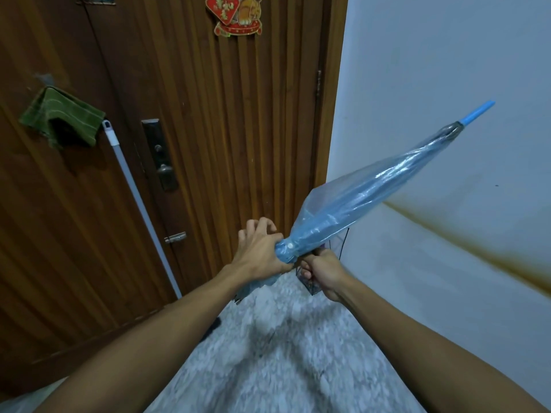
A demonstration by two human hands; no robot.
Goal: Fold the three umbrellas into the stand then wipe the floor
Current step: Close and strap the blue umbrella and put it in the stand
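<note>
Our left hand (258, 251) is curled around the gathered lower end of a translucent blue plastic umbrella (366, 193), thumb and palm clamping the bunched canopy where a small white snap button shows, with the outer fingers lifted loosely above the grip. Our right hand (320, 271) is wrapped in a fist just beside it, on the near side of the umbrella; what it grips is mostly hidden, so we take it for the handle end without being sure. The umbrella is folded shut and held in the air, slanting up and to the right across the pale blue-white wall (447, 70), its solid light-blue tip (478, 112) pointing toward the upper right. The canopy is thin, glossy and wrinkled, and dark ribs show through it.

Behind our hands, in the corner where door meets wall, stands a thin black wire-frame stand (343, 242), mostly hidden. Below lies the speckled grey-white floor (283, 347).

The brown ribbed wooden door (208, 129) carries a dark metal lock plate (161, 156), a small latch (176, 236) and a red and gold paper decoration (235, 14) with Chinese characters we cannot read clearly. A green striped cloth (64, 117) hangs on the door's left side, and a white mop handle (140, 204) leans against the door.
</note>
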